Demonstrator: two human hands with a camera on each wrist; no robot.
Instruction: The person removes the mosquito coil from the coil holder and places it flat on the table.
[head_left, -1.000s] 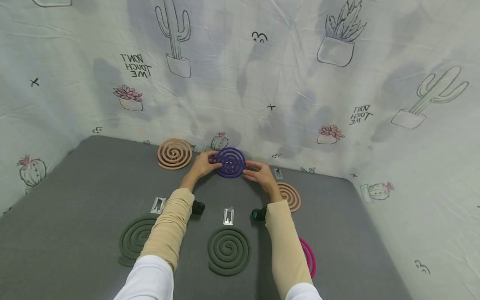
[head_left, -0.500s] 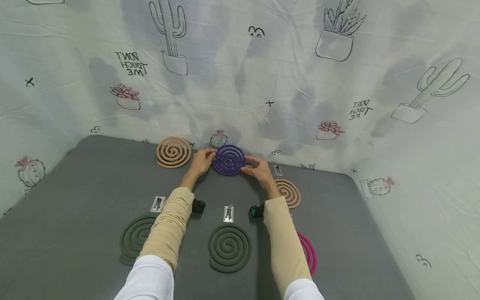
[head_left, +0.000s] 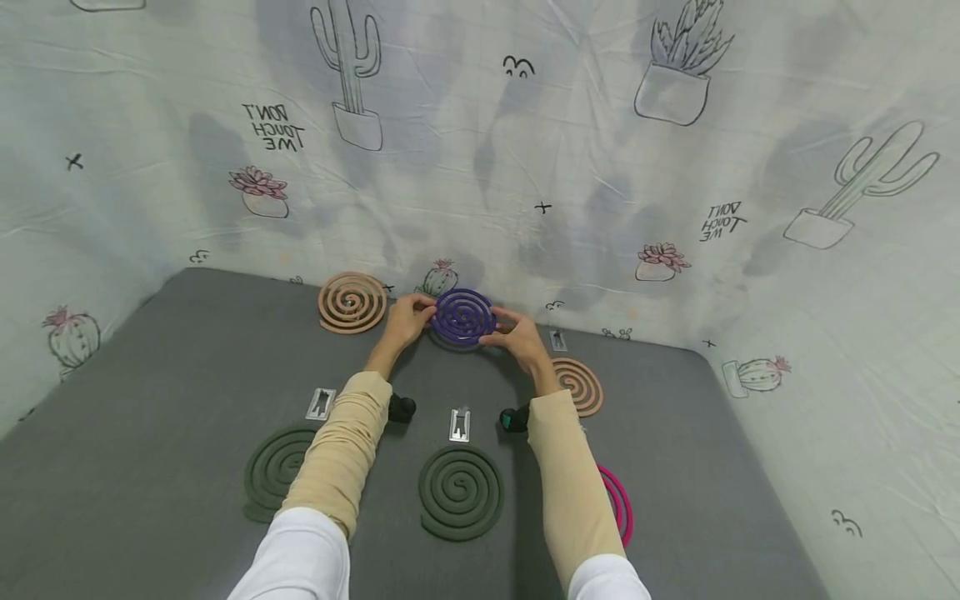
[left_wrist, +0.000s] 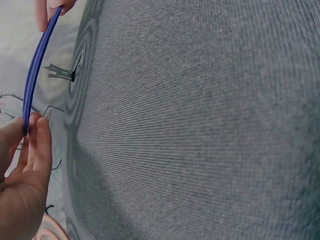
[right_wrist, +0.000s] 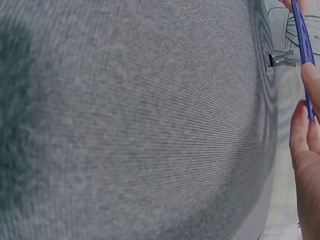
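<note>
A purple mosquito coil (head_left: 463, 317) is held between both hands at the back of the grey surface. My left hand (head_left: 407, 321) pinches its left edge between thumb and fingers. My right hand (head_left: 522, 340) pinches the opposite edge. Both wrist views show the coil (left_wrist: 37, 70) edge-on, slightly bowed and raised off the cloth. Below it a small metal coil stand (left_wrist: 61, 72) has its prongs bent up; the same stand (right_wrist: 283, 59) appears in the right wrist view, apart from the coil. In the head view the coil hides this stand.
Tan coils lie at the back left (head_left: 352, 303) and beside the right forearm (head_left: 579, 387). Green coils (head_left: 461, 493) and a partly hidden pink coil (head_left: 619, 506) are nearer. Flat metal stands (head_left: 460, 425) lie among them. A printed cloth wall (head_left: 480, 217) rises right behind the hands.
The purple coil has risen off the surface, and a shadow now shows below it. Both hands have kept to its edges, the left shifting slightly outward to a firmer pinch.
</note>
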